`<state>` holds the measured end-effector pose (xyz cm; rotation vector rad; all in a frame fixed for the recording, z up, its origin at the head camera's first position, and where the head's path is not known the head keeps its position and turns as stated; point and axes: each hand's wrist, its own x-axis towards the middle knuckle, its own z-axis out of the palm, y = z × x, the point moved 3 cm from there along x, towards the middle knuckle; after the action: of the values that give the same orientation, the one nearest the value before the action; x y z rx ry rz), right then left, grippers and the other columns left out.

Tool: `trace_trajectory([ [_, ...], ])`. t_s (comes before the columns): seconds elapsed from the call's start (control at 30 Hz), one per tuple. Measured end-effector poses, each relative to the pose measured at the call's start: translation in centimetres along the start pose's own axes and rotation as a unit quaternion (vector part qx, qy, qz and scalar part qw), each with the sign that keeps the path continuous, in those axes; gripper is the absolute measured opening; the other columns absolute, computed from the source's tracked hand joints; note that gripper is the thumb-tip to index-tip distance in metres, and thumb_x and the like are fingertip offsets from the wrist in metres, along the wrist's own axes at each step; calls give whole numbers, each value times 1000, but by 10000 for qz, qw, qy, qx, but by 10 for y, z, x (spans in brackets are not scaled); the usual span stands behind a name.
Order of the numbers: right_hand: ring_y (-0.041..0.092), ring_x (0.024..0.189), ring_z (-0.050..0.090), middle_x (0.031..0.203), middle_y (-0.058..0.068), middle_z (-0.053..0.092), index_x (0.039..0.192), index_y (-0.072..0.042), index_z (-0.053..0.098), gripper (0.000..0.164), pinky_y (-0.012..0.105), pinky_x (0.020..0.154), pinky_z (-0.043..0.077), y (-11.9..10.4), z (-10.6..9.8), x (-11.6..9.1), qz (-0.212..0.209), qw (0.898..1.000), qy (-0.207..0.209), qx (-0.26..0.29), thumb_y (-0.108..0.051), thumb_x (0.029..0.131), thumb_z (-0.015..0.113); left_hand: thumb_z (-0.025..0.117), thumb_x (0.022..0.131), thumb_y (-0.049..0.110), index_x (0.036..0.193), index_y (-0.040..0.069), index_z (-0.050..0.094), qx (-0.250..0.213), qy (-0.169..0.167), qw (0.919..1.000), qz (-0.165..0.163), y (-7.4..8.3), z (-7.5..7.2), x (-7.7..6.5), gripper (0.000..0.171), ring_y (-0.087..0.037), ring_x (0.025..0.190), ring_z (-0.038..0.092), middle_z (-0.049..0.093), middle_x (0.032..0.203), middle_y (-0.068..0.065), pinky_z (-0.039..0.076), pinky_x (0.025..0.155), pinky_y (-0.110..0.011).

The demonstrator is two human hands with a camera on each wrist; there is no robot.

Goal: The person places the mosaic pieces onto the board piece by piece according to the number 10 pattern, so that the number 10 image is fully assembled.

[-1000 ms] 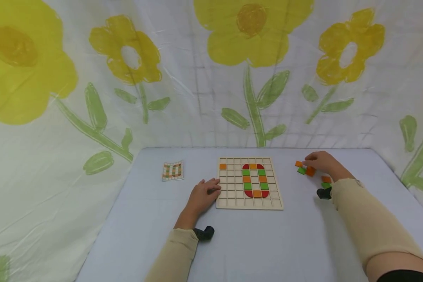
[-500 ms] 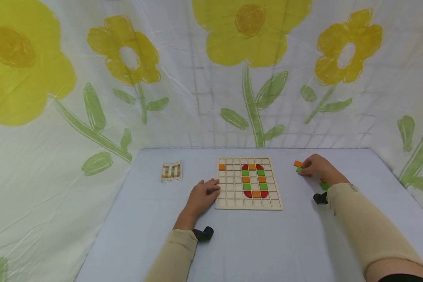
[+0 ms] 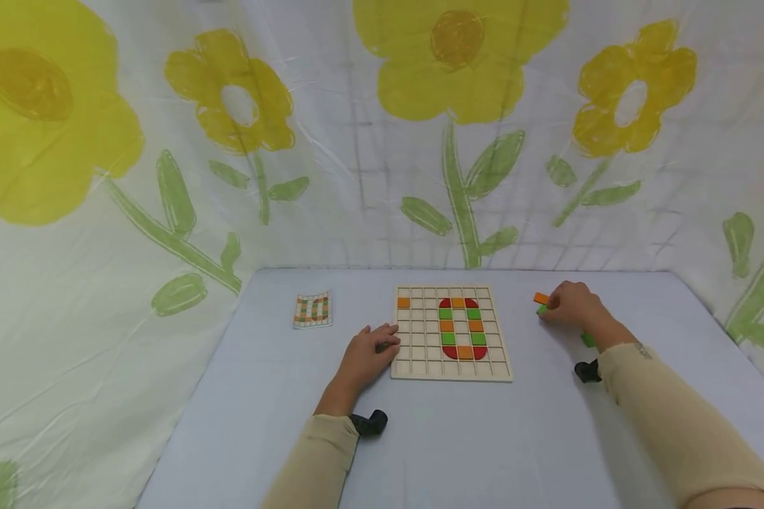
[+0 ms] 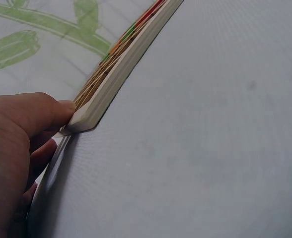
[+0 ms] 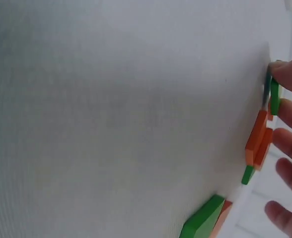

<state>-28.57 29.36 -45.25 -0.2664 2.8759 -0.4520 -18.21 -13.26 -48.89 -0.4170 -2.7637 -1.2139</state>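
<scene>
Pinching a flat green tile [image 5: 275,96] between thumb and finger of the right hand [image 3: 573,305] — plain from the right wrist, mostly hidden from the head — between two and three o'clock from the square pale wooden board [image 3: 418,346]. Resting the left hand [image 3: 364,357] on that board at nine o'clock, with loose fingers; touching, in the left wrist view, a smooth, rounded corner. Seeing from the right wrist, but screened from the head, two straight-edged orange tiles [image 5: 255,141] lying together at seven o'clock from the pinched one, then a thick green block [image 5: 203,218]. Seeing in the grid an oval ring of red, green and orange pieces [image 3: 446,326], round-cornered, plus a lone orange square [image 3: 404,302] near ten o'clock. Seeing from the head only, past nine o'clock, a small bowed printed card [image 3: 313,309] on the white tabletop [image 3: 484,438].
</scene>
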Motion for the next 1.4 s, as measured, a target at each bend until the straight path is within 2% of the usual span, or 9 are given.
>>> trace_trajectory([
  [0.1, 38, 96, 54, 106, 20, 60, 100, 1, 72, 40, 51, 70, 52, -12, 4, 3, -356, 9983, 341, -318, -35, 83, 72, 70, 92, 19, 106, 10, 76, 32, 10, 10000, 56, -2, -1, -1, 17, -19, 131, 55, 64, 134, 1, 27, 122, -47],
  [0.2, 33, 92, 57, 105, 18, 63, 104, 2, 71, 39, 47, 71, 53, -32, 8, 7, -476, 9979, 432, 95, -33, 85, 71, 70, 92, 19, 106, 10, 75, 50, -6, 10000, 41, -3, -2, -1, 18, -18, 131, 55, 63, 134, 0, 26, 123, -45],
  [0.3, 29, 91, 59, 106, 17, 66, 108, 1, 69, 38, 44, 76, 53, -59, 11, 14, -556, 9950, 352, 755, -31, 88, 70, 70, 92, 18, 106, 10, 75, 43, 11, 10000, 22, -4, -3, -3, 17, -18, 131, 55, 63, 134, 0, 26, 123, -45],
  [0.4, 27, 95, 62, 107, 14, 69, 111, -3, 69, 37, 45, 80, 55, -90, 15, 23, -820, 9912, 296, 1000, -33, 89, 71, 70, 92, 18, 106, 10, 75, 28, 59, 10000, 15, -5, -4, -4, 17, -18, 131, 55, 64, 134, 0, 27, 123, -45],
  [0.7, 28, 103, 64, 115, 12, 69, 118, -6, 70, 37, 47, 87, 56, -177, 35, 52, -1619, 9809, 56, 1074, -30, 90, 71, 70, 92, 20, 106, 13, 76, 10, 45, 9999, -102, -8, -6, -5, 17, -16, 131, 55, 64, 133, 4, 25, 123, -42],
  [0.83, 30, 107, 63, 119, 15, 67, 121, -4, 68, 38, 47, 90, 55, -205, 44, 60, -1713, 9810, -81, 905, -28, 91, 70, 69, 92, 21, 106, 14, 76, 85, 46, 9999, -136, -9, -4, -3, 17, -13, 131, 54, 64, 133, 5, 25, 124, -40],
  [1.0, 30, 107, 63, 119, 14, 66, 119, -5, 69, 36, 46, 91, 55, -220, 53, 65, -1502, 9864, -236, 622, -29, 92, 70, 69, 92, 22, 104, 13, 76, 173, 88, 9998, -63, -6, 1, 0, 17, -13, 130, 55, 64, 133, 4, 27, 123, -41],
  [1.2, 29, 107, 63, 118, 13, 65, 117, -5, 70, 35, 44, 91, 55, -220, 59, 67, -1318, 9895, -346, 472, -29, 92, 70, 68, 92, 21, 100, 14, 77, 162, 159, 9997, 40, -3, 4, 3, 14, -14, 127, 58, 66, 129, 4, 29, 122, -43],
  [1.4, 31, 109, 61, 118, 15, 65, 120, -3, 69, 38, 46, 94, 54, -224, 61, 69, -1470, 9877, -301, 447, -29, 92, 70, 69, 92, 22, 100, 15, 78, 230, 202, 9995, 64, -3, 3, 2, 14, -12, 126, 58, 67, 128, 5, 30, 121, -42],
])
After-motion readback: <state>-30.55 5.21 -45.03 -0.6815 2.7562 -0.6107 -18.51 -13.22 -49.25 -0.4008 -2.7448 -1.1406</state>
